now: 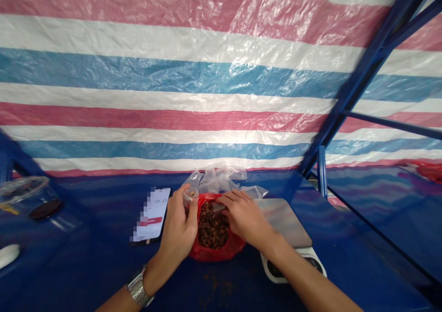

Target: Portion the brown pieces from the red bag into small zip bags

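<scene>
A red plastic bag (pixel 218 255) stands open on the blue table, filled with small dark brown dried pieces (pixel 212 231). At its left rim, my left hand (pixel 180 222) closes its fingers around a small clear plastic bag (pixel 192 183) with a little something inside. My right hand (pixel 243 215) reaches over the right rim, palm down, its fingers curled around a small shiny grey object (pixel 217 207) whose kind I cannot make out. That object lies just above the brown pieces. Behind the red bag sit crumpled clear plastic bags (pixel 221 179).
Left of my hands lies a phone (pixel 157 215) with a lit screen. A kitchen scale (pixel 285 222) with a metal plate sits under my right forearm. Farther left are a clear plastic tub (pixel 29 194) and a white object (pixel 8 256). Blue metal bars (pixel 345 91) and striped sheeting (pixel 172 77) stand behind.
</scene>
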A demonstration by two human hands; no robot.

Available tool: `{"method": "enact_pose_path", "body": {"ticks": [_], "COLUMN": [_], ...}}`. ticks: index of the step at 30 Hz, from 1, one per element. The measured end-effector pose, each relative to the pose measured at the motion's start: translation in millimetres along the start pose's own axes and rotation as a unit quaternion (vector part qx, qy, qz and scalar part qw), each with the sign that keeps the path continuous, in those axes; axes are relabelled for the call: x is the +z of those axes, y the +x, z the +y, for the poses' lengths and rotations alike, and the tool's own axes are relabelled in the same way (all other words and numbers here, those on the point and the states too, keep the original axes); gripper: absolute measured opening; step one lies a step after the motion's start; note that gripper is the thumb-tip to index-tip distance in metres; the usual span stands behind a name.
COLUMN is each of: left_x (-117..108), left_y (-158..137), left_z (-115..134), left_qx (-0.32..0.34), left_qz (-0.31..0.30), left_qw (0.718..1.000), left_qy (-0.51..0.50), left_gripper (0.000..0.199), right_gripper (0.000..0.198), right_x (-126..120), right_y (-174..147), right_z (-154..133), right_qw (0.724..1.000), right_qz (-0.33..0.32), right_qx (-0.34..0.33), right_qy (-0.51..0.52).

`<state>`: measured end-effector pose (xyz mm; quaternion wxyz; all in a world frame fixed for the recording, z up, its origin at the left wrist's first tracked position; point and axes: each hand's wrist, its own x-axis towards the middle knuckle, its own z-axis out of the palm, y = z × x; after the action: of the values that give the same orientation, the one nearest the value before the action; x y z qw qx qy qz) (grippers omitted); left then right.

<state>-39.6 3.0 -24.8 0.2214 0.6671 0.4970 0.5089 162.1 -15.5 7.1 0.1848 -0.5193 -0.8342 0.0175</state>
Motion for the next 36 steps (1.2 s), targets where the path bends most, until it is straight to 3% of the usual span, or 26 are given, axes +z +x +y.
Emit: {"method": "enact_pose_path", "body": {"ticks": [5,12,15,18,22,26,29,33,36], "left_x": [9.8,9.3,8.2,6.9,5.1,5.2,5.6,4.6,3.5], "left_y": [-3.1,-5.1,-5.9,-5.8,-6.0,-10.1,-13.3,-13.7,-12.6], "left_z": [-1.2,7.4,9.5,7.6,-1.2,-4.4,-0.7,4.0,4.7], "left_qx": [-0.062,-0.139,-0.129,-0.099,-0.035,0.014,0.036,0.054,0.065], "left_qz": [-0.044,0.002,0.004,0.002,-0.006,-0.033,-0.059,-0.079,-0.085], "left_qw": [0.995,0.981,0.981,0.984,0.995,0.999,0.998,0.995,0.994], "left_qy": [-0.07,-0.136,-0.147,-0.147,-0.096,-0.032,-0.006,0.009,0.011], "left_gripper": [0.034,0.035,0.037,0.037,0.043,0.045,0.047,0.048,0.047], "right_gripper": [0.043,0.046,0.042,0.037,0.034,0.027,0.031,0.041,0.038], "right_x": [9.2,17.2,21.9,21.5,7.7,-8.7,-14.4,-14.9,-14.3], "right_y": [8.7,7.7,6.8,6.8,7.9,8.1,5.9,1.8,0.5], "right_z": [-6.8,-3.1,-3.4,0.9,14.3,18.9,10.9,-0.9,-3.0], "right_qw": [0.999,0.982,0.956,0.912,0.881,0.889,0.917,0.945,0.944], "right_qz": [-0.01,-0.026,-0.024,-0.02,-0.013,0.062,0.135,0.148,0.164], "right_qx": [0.027,0.016,0.016,0.054,0.067,0.053,0.007,-0.084,-0.087], "right_qy": [-0.03,0.186,0.293,0.405,0.468,0.451,0.376,0.28,0.272]}}
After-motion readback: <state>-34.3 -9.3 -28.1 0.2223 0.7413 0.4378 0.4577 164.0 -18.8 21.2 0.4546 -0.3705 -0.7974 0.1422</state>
